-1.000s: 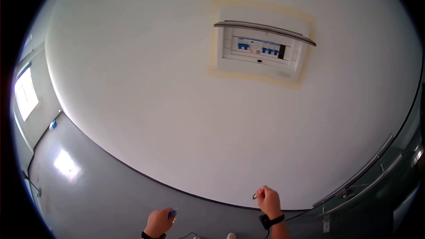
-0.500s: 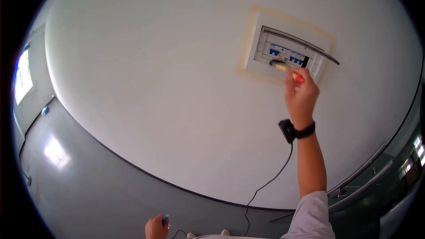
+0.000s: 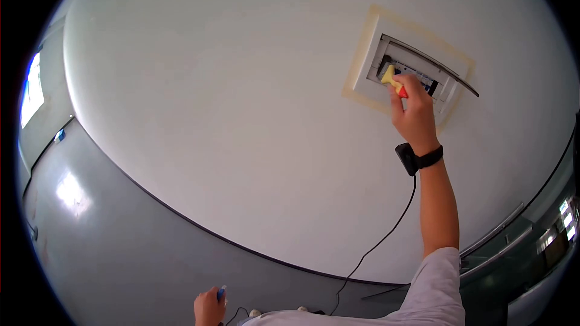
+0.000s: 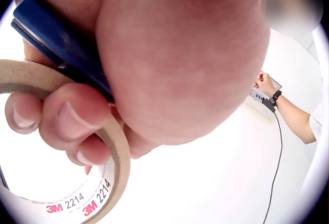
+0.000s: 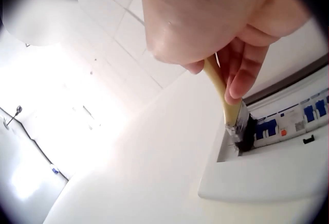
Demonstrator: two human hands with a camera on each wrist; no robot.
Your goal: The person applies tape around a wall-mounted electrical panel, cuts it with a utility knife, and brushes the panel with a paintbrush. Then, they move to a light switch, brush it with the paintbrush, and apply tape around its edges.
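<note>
My right hand grips a paintbrush by its yellow, red-ended handle, up at a breaker panel in the white wall. In the right wrist view the brush's dark bristles lie inside the panel's recess, right beside the blue-switched circuit breakers. The panel's flap cover stands raised above the hand. Low down, my left hand holds a roll of masking tape, its fingers through the ring, plus a blue, flat-sided tool whose far end is hidden in the palm.
A strip of yellowish tape frames the panel on the wall. A black cable hangs from my right wrist strap. Metal rails run along the lower right, and grey floor lies below the wall.
My right hand has risen from low by the floor to the panel, and the brush now reaches into its recess. My left hand stays low with its things. The view has shifted.
</note>
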